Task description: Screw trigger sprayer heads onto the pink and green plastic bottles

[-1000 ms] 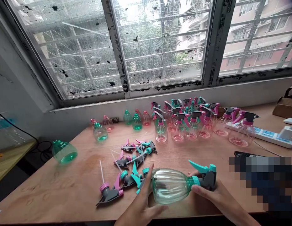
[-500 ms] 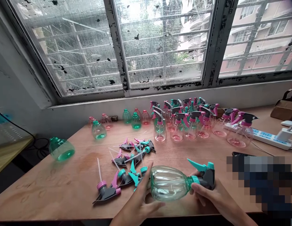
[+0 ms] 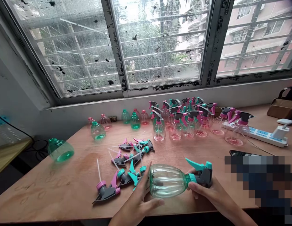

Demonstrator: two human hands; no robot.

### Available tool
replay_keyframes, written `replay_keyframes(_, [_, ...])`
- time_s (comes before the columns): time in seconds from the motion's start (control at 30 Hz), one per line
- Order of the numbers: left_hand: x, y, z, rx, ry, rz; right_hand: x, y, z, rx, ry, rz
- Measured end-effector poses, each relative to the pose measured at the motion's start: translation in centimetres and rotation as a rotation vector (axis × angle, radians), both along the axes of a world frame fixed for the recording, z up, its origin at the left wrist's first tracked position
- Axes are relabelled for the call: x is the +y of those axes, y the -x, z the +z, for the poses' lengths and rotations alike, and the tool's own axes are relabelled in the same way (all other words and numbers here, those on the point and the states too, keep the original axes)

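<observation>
A green transparent spray bottle (image 3: 168, 181) lies on its side in the air above the table's front edge, its base toward the left. Around that base are the fingers of my left hand (image 3: 138, 197), closed on it. My right hand (image 3: 207, 193) grips the neck, thumb and fingers on the teal collar of the spray head (image 3: 204, 174). The teal trigger points up and left. Just beyond my left hand lies a pile of loose trigger spray heads (image 3: 134, 153), pink or teal with grey. One pink spray head (image 3: 105, 192) has its tube standing up.
Open green and pink bottles (image 3: 98, 131) stand at the back left, with a larger-looking green one (image 3: 61, 150) at the left edge. Many bottles with spray heads (image 3: 176, 127) crowd the back right. Beside them are a power strip (image 3: 265, 135), a phone (image 3: 244, 153) and a brown bag (image 3: 282, 105).
My right hand has shifted slightly around the collar, and the bottle has turned a little about its length. The whole view has moved slightly. Both hands still hold the bottle.
</observation>
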State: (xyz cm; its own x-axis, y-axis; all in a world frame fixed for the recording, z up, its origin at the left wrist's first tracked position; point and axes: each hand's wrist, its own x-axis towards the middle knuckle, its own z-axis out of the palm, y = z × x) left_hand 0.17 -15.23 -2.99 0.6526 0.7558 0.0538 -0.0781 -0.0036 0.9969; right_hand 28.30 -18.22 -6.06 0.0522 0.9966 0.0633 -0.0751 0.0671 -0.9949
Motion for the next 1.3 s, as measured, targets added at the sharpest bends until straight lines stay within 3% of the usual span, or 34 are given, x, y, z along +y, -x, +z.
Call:
replay_keyframes(0.67, [-0.6,0.1,1.0,0.082,0.036,0.022,0.3,-0.2,-1.0,0.039,-0.019,0.015])
replay_keyframes(0.8, [-0.5,0.1,1.4,0.117,-0.022,0.013,0.5,-0.4,-1.2,0.032,-0.042,0.041])
replay_keyframes(1.07, [-0.6,-0.3,1.0,0.055,0.031,0.008,0.5,-0.4,-1.4,0.028,-0.045,0.037])
replay_keyframes(1.3, [-0.1,0.9,-0.2,0.213,-0.053,0.041,0.6,-0.4,-1.2,0.043,-0.037,0.031])
